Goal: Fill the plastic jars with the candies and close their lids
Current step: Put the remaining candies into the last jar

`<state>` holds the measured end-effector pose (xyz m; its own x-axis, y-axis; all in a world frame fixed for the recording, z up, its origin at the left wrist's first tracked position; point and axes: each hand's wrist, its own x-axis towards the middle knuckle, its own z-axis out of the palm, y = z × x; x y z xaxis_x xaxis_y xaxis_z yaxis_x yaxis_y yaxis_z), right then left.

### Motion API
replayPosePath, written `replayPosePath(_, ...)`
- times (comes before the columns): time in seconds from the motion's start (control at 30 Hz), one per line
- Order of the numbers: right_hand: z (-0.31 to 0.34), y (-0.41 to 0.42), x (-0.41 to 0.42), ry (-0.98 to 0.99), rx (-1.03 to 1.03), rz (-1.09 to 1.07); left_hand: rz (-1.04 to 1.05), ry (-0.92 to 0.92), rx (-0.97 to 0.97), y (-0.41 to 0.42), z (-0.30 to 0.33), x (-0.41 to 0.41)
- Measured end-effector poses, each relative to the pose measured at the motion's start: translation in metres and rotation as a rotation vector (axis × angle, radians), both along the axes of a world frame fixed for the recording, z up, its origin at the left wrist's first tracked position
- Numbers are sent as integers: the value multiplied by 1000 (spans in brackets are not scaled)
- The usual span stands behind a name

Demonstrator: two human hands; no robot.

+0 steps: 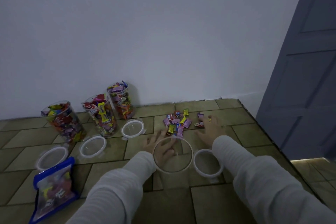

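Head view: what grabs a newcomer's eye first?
Three clear jars packed with candies stand lidless by the wall at left, their lids on the tiled floor in front. At centre, both hands, left hand and right hand, reach for a loose candy pile beyond an empty jar.

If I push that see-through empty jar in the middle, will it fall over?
Probably, yes. The empty jar looks tall, thin-walled and has nothing inside, so it is likely light and tips easily. Being round, it would probably roll across the tiled floor once down.
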<state>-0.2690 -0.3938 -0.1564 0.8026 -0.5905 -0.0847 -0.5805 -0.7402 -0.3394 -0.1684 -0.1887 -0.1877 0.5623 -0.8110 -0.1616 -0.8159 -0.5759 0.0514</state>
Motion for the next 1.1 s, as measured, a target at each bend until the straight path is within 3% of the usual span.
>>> replayPosePath(0.2,-11,-24,29,90,19,36,194,47,-43,-25,4,15)
replayPosePath(0.33,-16,-30,44,157,96,157,205,105,-70,-40,3,32)
replayPosePath(0.73,-32,-43,100,116,-167,572,139,70,-109,-63,2,74)
replayPosePath(0.93,-39,-39,99,-158,-187,545,78,16,-335,-60,-5,78)
replayPosePath(1.1,-36,-31,96,-174,-92,495,90,117,-438,-58,-3,74)
